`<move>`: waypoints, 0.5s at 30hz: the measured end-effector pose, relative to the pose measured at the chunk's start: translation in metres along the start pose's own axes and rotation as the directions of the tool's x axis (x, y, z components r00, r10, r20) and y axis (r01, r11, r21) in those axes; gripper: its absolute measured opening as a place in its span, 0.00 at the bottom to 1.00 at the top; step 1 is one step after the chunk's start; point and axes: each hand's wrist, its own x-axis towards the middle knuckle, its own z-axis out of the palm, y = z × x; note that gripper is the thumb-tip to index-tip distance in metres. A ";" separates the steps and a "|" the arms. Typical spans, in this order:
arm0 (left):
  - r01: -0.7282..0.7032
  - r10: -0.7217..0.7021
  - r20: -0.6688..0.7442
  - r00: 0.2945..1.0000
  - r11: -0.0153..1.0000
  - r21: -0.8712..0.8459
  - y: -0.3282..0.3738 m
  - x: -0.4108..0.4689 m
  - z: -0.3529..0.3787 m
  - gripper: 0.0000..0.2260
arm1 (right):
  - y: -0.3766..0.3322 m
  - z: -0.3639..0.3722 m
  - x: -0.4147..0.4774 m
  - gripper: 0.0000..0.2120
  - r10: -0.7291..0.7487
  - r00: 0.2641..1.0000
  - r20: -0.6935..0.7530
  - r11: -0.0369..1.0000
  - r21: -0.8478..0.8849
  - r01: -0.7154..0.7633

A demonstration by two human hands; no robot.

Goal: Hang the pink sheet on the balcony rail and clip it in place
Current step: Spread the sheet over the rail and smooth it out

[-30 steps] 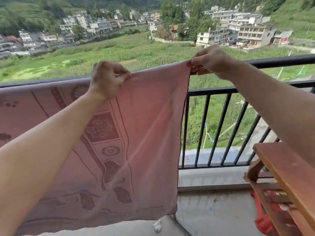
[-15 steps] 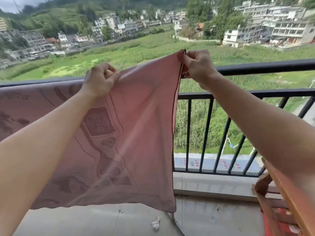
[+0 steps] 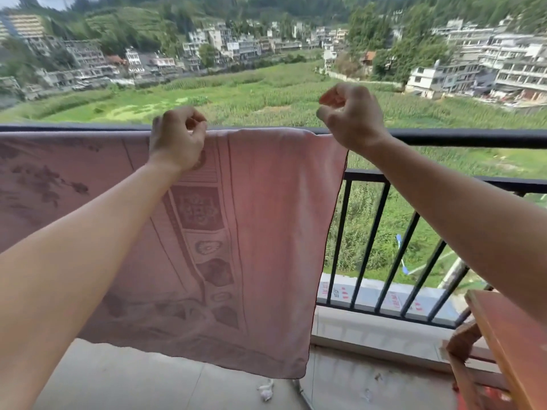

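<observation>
The pink patterned sheet (image 3: 266, 232) hangs draped over the black balcony rail (image 3: 444, 139), its right edge falling straight down and its lower hem above the floor. My left hand (image 3: 177, 140) rests at the sheet's top fold on the rail, fingers curled and pinching the cloth. My right hand (image 3: 350, 116) hovers just above the rail by the sheet's upper right corner, fingers curled in, with nothing in them. I see no clip anywhere in view.
A wooden bench or rack (image 3: 515, 344) stands at the lower right with something red beneath it. A small white scrap (image 3: 266, 390) lies on the concrete floor under the sheet. Beyond the rail's vertical bars (image 3: 373, 247) are fields and buildings.
The sheet's right corner, held up in the air before, now lies over the rail. My right hand has let go of it and lifted slightly; my left hand lowered to the rail.
</observation>
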 end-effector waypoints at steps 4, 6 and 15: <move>0.058 -0.057 -0.020 0.998 0.996 0.064 -0.049 -0.022 -0.034 0.06 | -0.065 0.025 -0.011 0.09 -0.212 0.975 -0.064 0.977 -0.008 0.212; 0.109 -0.111 0.014 0.994 0.988 0.110 -0.087 -0.035 -0.064 0.05 | -0.106 0.058 -0.021 0.08 -0.298 0.955 0.013 0.954 -0.011 0.298; 0.302 -0.385 0.126 0.914 0.856 0.421 -0.263 -0.064 -0.262 0.04 | -0.304 0.265 -0.054 0.07 -0.341 0.828 0.445 0.912 -0.059 0.407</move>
